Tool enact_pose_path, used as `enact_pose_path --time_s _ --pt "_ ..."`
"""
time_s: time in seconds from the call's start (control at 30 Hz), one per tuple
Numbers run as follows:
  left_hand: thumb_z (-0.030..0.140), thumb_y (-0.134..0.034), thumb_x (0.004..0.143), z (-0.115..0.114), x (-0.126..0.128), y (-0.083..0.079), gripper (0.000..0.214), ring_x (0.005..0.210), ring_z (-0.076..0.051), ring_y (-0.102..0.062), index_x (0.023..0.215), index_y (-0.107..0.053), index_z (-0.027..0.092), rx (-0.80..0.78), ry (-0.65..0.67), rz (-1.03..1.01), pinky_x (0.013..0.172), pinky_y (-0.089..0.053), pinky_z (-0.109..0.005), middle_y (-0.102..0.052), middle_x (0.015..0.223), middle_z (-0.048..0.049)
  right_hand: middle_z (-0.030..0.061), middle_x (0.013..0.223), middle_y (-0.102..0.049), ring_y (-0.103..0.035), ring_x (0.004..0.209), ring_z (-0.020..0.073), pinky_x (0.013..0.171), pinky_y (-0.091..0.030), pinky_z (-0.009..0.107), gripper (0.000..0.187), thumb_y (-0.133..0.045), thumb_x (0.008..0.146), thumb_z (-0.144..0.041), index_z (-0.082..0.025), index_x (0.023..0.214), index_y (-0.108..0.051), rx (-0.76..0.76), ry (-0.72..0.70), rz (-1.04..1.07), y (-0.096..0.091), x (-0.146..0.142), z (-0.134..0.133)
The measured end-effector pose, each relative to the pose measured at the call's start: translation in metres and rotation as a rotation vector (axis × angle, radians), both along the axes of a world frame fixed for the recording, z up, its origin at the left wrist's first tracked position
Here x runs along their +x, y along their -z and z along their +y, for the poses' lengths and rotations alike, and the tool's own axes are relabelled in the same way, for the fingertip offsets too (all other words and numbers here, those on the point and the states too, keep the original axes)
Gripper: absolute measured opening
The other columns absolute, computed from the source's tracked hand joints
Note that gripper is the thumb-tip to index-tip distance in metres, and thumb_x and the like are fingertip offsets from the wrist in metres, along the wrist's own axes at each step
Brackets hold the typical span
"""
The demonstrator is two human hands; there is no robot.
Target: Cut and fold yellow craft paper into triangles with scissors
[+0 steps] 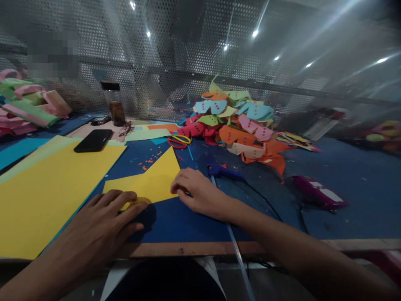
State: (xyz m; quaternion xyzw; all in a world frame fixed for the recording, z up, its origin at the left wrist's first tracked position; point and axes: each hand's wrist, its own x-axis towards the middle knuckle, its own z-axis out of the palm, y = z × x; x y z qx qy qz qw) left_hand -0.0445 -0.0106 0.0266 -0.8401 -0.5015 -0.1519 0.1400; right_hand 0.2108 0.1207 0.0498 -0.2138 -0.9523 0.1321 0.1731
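A folded sheet of yellow paper (153, 177) with a pointed upper corner lies in front of me on the blue tabletop. My left hand (109, 213) rests over its lower left edge, fingers extended and thumb apart; a small curled part of the paper shows by the fingertips. At the right edge, my right hand (194, 190) has its fingers curled in against the paper, the thumb below them. Just beyond the paper are scissors (179, 142) with red and yellow handles. To the right of my right hand lies a blue glue gun (225, 171), with a clear glue stick (236, 246) trailing past the table edge.
Large yellow sheets (59, 179) are stacked at left, with a black phone (94, 140) on top. A dark-lidded jar (114, 104) stands behind. Colourful paper cut-outs (244, 121) form a heap at the back. A purple pouch-like object (318, 193) lies right.
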Motion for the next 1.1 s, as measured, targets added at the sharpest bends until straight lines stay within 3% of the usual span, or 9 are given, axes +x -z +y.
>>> enact_pose_path --time_s 0.53,0.73,1.1 --pt "0.041 -0.048 0.101 -0.012 -0.019 0.000 0.033 0.099 -0.026 -0.065 0.130 -0.062 0.034 -0.007 -0.006 0.006 0.082 -0.050 -0.040 -0.069 0.120 -0.0046 0.0049 0.102 -0.065 -0.054 0.100 0.0199 0.086 -0.035 0.034 0.021 -0.050 0.089 -0.005 -0.020 0.095 -0.063 -0.002 -0.009 0.012 0.000 0.000 0.000" --pt "0.035 -0.048 0.100 -0.015 -0.023 0.001 0.034 0.100 -0.027 -0.066 0.132 -0.060 0.033 0.001 -0.020 -0.003 0.080 -0.052 -0.042 -0.069 0.122 -0.0048 0.0055 0.101 -0.065 -0.054 0.099 0.0199 0.085 -0.036 0.034 0.022 -0.049 0.089 -0.004 -0.020 0.095 -0.063 0.005 -0.003 0.003 0.000 0.000 0.000" --pt "0.039 -0.048 0.099 -0.019 -0.033 0.009 0.034 0.102 -0.029 -0.068 0.130 -0.062 0.036 0.004 -0.051 -0.029 0.082 -0.054 -0.046 -0.071 0.123 -0.0051 0.0056 0.102 -0.065 -0.054 0.100 0.0203 0.086 -0.037 0.034 0.022 -0.049 0.089 -0.004 -0.019 0.096 -0.064 -0.004 -0.004 0.010 0.000 0.000 0.000"
